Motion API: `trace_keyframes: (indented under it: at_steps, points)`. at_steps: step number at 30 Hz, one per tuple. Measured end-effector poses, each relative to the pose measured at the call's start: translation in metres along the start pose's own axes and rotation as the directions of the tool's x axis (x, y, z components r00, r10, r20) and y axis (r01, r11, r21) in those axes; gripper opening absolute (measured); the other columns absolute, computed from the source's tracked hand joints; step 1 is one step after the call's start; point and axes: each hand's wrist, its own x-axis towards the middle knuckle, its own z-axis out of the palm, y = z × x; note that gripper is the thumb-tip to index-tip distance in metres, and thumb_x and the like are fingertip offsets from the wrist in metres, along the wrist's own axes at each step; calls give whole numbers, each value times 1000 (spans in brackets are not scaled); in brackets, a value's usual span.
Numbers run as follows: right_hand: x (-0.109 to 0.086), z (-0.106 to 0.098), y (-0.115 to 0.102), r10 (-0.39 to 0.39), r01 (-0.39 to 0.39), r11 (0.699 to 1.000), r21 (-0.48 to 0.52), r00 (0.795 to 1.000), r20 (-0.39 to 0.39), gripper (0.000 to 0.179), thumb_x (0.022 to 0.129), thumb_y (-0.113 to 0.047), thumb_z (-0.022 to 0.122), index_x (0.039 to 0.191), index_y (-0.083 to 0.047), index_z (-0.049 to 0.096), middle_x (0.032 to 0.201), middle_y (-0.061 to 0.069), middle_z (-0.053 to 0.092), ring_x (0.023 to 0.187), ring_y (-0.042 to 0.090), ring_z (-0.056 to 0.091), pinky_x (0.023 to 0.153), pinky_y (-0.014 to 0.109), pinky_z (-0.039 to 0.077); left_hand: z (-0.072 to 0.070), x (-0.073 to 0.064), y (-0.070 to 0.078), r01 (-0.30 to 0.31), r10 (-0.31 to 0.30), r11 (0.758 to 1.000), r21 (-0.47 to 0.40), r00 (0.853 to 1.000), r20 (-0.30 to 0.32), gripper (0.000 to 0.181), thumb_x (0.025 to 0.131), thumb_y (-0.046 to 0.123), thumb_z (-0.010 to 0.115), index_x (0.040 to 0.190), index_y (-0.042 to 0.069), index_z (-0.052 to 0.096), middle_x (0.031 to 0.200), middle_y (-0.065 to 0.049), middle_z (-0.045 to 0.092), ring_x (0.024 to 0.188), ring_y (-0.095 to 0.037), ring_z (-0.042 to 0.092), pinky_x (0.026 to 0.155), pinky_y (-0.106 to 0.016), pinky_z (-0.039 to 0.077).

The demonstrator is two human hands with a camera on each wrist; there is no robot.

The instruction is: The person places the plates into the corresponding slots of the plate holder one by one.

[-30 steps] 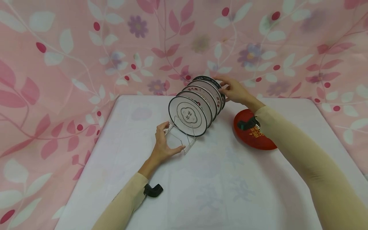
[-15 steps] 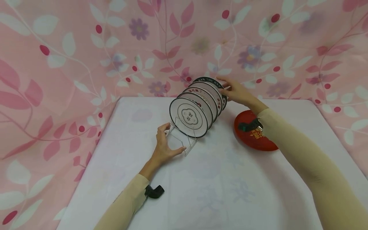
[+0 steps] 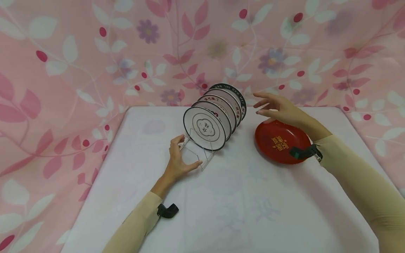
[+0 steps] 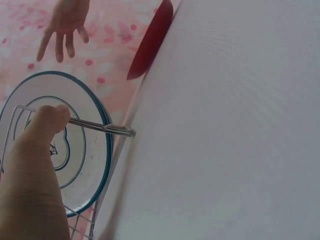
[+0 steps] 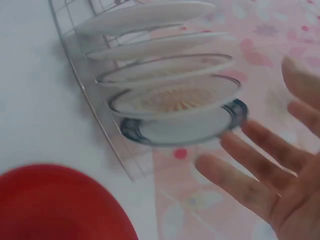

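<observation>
round, white, dark-rimmed ceramic plates (image 3: 213, 118) are stood in a silver wire rack (image 4: 104, 128), gripped at seven o'clock by the left hand (image 3: 177, 162); likely brittle, slick, best taken by opposite rims. at three o'clock, the right hand (image 3: 282, 109) is spread, empty.

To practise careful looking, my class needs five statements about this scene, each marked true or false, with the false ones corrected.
1. The left hand grips the wire rack. True.
2. The right hand grips a plate. False: the right hand holds nothing.
3. Five plates stand in the rack. True.
4. The red dish is in the rack. False: the red dish rests on the white table, apart from the rack.
5. The plate nearest the left hand has a dark rim. True.
</observation>
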Motion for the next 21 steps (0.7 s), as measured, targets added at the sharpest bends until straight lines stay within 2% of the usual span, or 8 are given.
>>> trace_keyframes:
  at_steps: [5,7,9,12,15,18,21]
  points:
    - [-49,-27,26,2,-6,1000,26,990,142,65,97,-7,56,154,-23,29,128,14,56,103,17,68,78,41,58,-1,-1,-1,-2,2,1000,1,1000,7,113,63,43,86,148,5,22,132,-27,37,122,-30,35,101,-50,27]
    - [-70,-38,44,15,-20,999,27,986,164,64,97,-4,54,154,-18,29,124,14,58,102,20,68,76,41,59,-2,0,0,-5,5,1000,0,1000,8,112,63,43,86,147,5,22,132,-27,37,123,-31,35,101,-50,27]
    - [-92,-46,63,56,-62,998,32,987,149,63,98,-3,52,154,-16,28,122,13,60,101,22,67,74,43,59,-2,1,1,-7,7,1000,-4,1000,9,112,63,42,86,147,5,23,132,-27,37,123,-30,35,100,-50,27]
    - [-122,-53,93,155,-158,987,38,985,81,61,99,-7,51,154,-18,28,117,6,62,96,25,67,72,44,59,-2,2,2,-10,10,1000,-8,1000,12,112,63,42,86,148,4,22,132,-27,37,123,-30,35,100,-48,28]
    - [-145,-51,119,256,-256,966,32,967,11,60,100,-14,52,154,-20,27,112,4,61,90,27,66,70,43,59,-2,2,1,-15,15,1000,-10,1000,16,113,63,42,86,148,5,22,132,-28,37,123,-30,35,100,-49,29]
    - [-156,-43,137,334,-334,942,44,942,0,63,100,-20,54,155,-14,23,113,12,58,86,29,66,69,41,59,-2,1,0,-18,18,1000,-18,1000,13,113,64,41,86,149,5,21,131,-28,36,123,-30,35,99,-50,31]
    - [-158,-30,148,391,-392,916,85,920,27,69,100,-22,55,156,-9,17,120,24,53,87,27,67,69,42,59,-1,0,0,-19,19,999,-26,1000,12,113,64,39,86,149,5,21,132,-28,36,124,-31,34,98,-51,31]
